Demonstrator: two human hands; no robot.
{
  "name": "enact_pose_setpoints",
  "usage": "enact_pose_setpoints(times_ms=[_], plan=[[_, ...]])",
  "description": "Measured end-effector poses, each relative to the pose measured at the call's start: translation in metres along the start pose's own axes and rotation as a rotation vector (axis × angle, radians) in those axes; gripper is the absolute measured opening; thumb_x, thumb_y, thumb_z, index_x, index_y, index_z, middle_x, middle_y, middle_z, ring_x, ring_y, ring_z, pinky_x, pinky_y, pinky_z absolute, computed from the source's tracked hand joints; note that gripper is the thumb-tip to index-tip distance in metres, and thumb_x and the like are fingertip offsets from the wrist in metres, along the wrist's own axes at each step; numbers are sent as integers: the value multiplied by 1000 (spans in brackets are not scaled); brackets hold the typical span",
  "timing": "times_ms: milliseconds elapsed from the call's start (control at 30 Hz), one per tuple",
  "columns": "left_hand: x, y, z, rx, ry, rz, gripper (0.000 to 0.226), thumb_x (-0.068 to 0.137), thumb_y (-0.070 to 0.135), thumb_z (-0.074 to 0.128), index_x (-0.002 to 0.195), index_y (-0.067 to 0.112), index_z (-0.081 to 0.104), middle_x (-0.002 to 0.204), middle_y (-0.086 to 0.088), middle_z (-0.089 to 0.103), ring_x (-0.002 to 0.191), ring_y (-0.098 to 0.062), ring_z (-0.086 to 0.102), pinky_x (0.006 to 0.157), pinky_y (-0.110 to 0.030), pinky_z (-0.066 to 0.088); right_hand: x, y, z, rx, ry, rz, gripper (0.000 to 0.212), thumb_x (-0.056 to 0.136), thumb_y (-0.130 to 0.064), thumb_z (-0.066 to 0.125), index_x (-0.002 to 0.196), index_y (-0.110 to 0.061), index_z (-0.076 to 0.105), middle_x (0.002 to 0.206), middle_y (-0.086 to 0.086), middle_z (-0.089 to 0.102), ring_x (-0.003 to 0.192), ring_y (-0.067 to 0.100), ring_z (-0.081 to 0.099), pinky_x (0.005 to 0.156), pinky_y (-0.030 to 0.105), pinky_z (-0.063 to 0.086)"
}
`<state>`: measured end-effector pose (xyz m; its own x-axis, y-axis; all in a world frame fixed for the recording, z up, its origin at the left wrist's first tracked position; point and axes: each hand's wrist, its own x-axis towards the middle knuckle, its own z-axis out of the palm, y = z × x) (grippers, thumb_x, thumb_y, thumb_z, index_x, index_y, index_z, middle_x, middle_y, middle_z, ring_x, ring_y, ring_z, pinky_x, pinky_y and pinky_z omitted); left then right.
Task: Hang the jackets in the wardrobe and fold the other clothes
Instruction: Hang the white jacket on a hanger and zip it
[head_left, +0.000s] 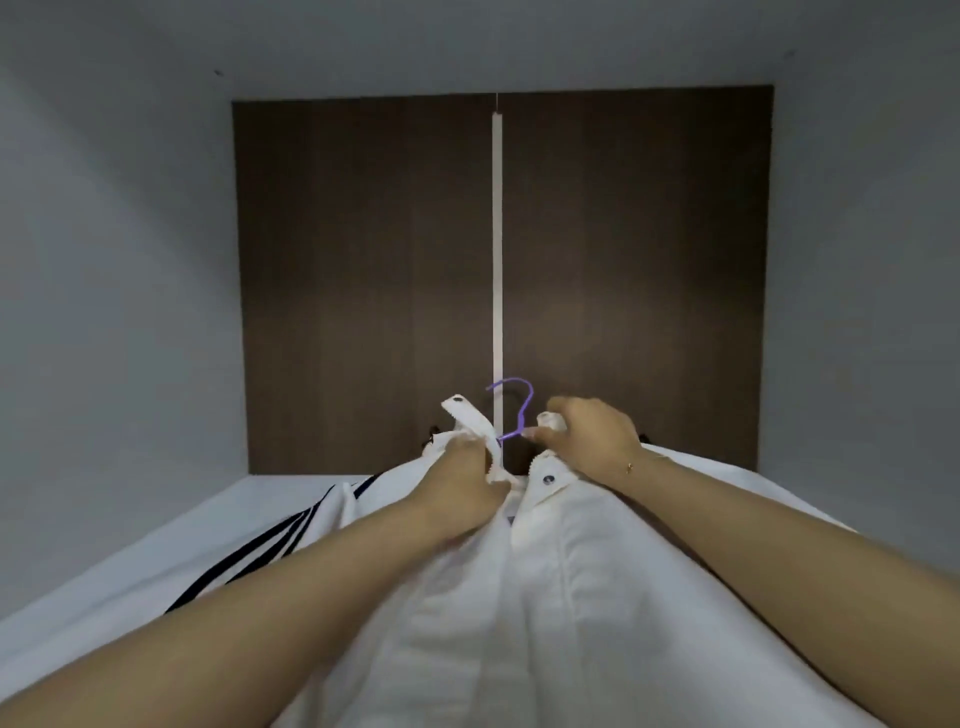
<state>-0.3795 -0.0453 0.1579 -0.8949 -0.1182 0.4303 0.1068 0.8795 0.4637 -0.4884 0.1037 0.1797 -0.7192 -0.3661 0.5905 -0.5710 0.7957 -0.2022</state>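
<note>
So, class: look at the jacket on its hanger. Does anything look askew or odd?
The white jacket hangs open at the collar, both hands gripping its flaps around the purple hanger. Nothing looks damaged.

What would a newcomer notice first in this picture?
First, the two hands in the middle: the left hand and the right hand each grip one side of a white jacket's collar. Between them rises a purple hanger hook. Behind stand closed dark brown wardrobe doors.
</note>
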Motion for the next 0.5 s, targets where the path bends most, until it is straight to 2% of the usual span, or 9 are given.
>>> enact_pose_setpoints(times_ms=[33, 100, 200, 267, 333, 367, 433, 500], plan=[[-2, -10, 13, 47, -54, 2, 14, 92, 17, 56, 92, 3, 58, 102, -15, 57, 100, -27, 57, 86, -27, 39, -4, 5, 15, 0, -33, 6, 35, 89, -57, 55, 75, -26, 48, 87, 0, 64, 92, 25, 62, 64, 30, 33], [-5, -18, 28, 107, -119, -5, 39, 101, 29, 48, 119, -5, 51, 124, -20, 49, 115, -32, 50, 93, -25, 31, -8, 10, 31, -10, -79, 25, 35, 93, -57, 49, 75, -27, 46, 94, 3, 66, 93, 26, 61, 64, 30, 33], [-8, -16, 36, 137, -164, -54, 49, 104, 38, 38, 133, -1, 43, 137, -21, 40, 126, -32, 42, 105, -31, 31, -10, 9, 39, -34, -177, 25, 48, 95, -62, 39, 71, -21, 46, 102, 7, 63, 99, 26, 57, 75, 34, 37], [-14, -11, 33, 167, -233, -104, 52, 104, 43, 34, 141, 7, 39, 145, -18, 34, 135, -31, 34, 112, -41, 29, -16, 3, 35, -106, -240, 20, 57, 94, -67, 32, 85, -17, 57, 117, 11, 58, 116, 29, 50, 93, 39, 33], [-24, -5, 23, 165, -299, -134, 56, 103, 47, 33, 145, 10, 37, 150, -15, 34, 138, -30, 33, 114, -41, 27, -25, -5, 19, -126, -324, 34, 70, 93, -69, 30, 117, -10, 59, 133, 12, 51, 128, 30, 41, 102, 41, 30], [-31, -1, 15, 133, -337, -136, 59, 103, 48, 33, 148, 10, 35, 152, -13, 34, 139, -28, 34, 114, -35, 27, -31, -10, 7, -125, -358, 41, 71, 93, -69, 33, 124, -10, 57, 136, 12, 49, 129, 30, 40, 102, 40, 32], [-51, 6, -4, 73, -407, -144, 64, 102, 49, 35, 153, 13, 25, 156, -8, 31, 142, -24, 32, 109, -26, 26, -48, -22, -21, -124, -398, 26, 61, 92, -64, 43, 120, -12, 58, 132, 11, 52, 124, 30, 46, 100, 37, 39], [-81, 11, -26, 120, -438, -110, 66, 101, 51, 37, 155, 16, 21, 156, -4, 31, 142, -22, 31, 104, -25, 25, -75, -35, -49, -96, -423, -15, 47, 94, -55, 50, 111, -13, 61, 123, 10, 58, 115, 29, 53, 98, 37, 45]])
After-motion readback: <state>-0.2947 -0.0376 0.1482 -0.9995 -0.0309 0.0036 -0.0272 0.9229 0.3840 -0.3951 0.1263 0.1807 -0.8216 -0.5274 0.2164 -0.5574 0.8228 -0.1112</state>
